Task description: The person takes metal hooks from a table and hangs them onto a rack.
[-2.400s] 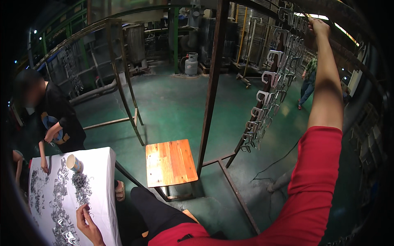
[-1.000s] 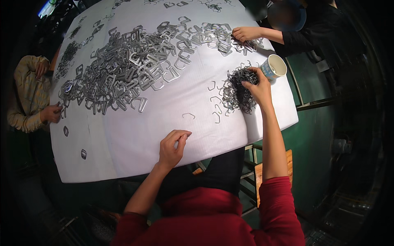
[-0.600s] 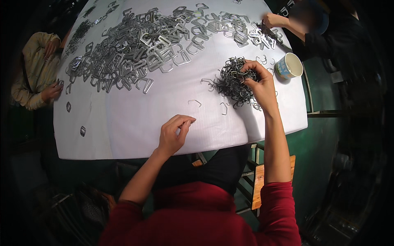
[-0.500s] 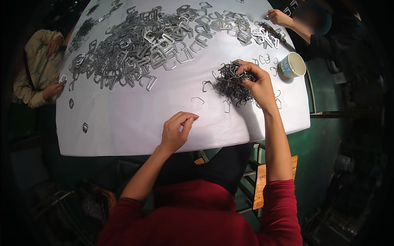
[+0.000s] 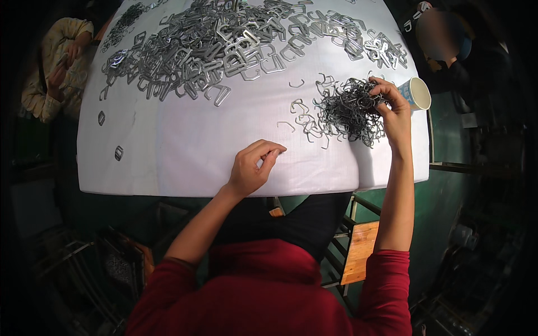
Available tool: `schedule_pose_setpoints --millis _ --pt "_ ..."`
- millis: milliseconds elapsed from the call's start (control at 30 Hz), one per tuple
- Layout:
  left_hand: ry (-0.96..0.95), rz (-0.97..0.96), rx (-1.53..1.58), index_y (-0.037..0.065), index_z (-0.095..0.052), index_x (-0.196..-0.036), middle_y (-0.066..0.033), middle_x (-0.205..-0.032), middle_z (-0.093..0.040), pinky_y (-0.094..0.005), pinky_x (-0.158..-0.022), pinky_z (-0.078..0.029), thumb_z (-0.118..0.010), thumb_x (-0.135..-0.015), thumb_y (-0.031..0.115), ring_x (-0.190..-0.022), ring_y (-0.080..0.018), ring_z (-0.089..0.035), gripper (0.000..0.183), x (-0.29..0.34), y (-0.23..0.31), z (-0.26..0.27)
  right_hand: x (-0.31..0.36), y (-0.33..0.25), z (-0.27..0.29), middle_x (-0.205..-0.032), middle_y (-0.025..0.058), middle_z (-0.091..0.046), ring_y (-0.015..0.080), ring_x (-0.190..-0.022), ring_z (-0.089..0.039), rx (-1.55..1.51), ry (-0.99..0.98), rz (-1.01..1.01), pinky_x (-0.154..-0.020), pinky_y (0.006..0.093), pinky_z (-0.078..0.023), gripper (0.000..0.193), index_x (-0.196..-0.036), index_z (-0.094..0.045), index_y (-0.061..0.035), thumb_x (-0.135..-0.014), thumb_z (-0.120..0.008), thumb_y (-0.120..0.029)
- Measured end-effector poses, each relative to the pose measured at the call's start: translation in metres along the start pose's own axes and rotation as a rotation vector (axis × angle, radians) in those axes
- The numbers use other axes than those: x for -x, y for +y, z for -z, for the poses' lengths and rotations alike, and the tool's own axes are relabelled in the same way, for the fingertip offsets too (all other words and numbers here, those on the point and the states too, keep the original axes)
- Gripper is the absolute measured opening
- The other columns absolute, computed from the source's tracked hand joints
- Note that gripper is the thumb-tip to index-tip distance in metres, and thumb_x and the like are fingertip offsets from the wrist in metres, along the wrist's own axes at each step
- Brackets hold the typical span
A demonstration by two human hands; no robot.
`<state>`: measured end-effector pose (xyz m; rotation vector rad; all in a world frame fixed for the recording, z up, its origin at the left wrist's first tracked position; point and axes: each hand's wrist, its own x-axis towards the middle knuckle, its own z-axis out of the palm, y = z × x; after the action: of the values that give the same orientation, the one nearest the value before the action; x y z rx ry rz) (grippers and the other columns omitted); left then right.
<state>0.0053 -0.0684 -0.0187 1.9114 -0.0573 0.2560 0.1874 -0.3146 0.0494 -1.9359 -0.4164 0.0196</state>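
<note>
My right hand (image 5: 397, 112) curls its thumb and fingers around thin wire hooks at the right side of a dark, tangled heap of wire hooks (image 5: 350, 112). Parts of the heap behind the fingers are hidden. Looser hooks (image 5: 305, 120) lie scattered left of the heap, with a single bent one (image 5: 286, 125) nearest my other hand. My left hand (image 5: 251, 167) is closed in a pinch above the white tabletop, thumb against forefinger; whatever the fingertips hold, if anything, is too small to make out.
A large pile of silver metal buckles (image 5: 207, 50) spreads over the far table (image 5: 185, 145). A paper cup (image 5: 416, 94) stands beside my right hand. Two small dark buckles (image 5: 119, 153) lie at the left. People sit at both sides; a wooden stool (image 5: 358, 255) is below.
My right hand has moved right, toward the cup, and the tangled hooks have shifted and spread that way. My left hand keeps its pinch. The view has shifted slightly.
</note>
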Motion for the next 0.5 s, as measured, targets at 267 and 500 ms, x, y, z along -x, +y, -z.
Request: schedule_pose_setpoints --millis 267,500 --pt "-0.008 0.011 0.008 -0.003 -0.064 -0.089 -0.0116 -0.081 -0.064 -0.0272 -0.065 -0.048 -0.051 -0.085 0.0 -0.071 -0.0175 -0.061 0.014 -0.001 -0.001 0.0 0.001 -0.011 0.017 -0.107 0.0102 -0.061 0.0306 -0.099 -0.058 0.983 -0.055 -0.061 -0.081 0.0395 -0.048 0.032 -0.099 -0.063 -0.0078 -0.072 -0.053 0.007" --pt "-0.023 0.015 -0.027 -0.002 -0.065 -0.089 -0.0114 -0.081 -0.064 -0.0269 -0.065 -0.048 -0.051 -0.084 -0.001 -0.071 -0.0176 -0.062 0.015 -0.002 0.002 0.001 0.001 0.005 -0.071 -0.087 0.0079 -0.062 0.0281 -0.086 -0.059 0.929 0.03 0.177 -0.068 0.0395 -0.051 0.016 -0.092 -0.065 -0.0091 -0.077 -0.059 -0.006"
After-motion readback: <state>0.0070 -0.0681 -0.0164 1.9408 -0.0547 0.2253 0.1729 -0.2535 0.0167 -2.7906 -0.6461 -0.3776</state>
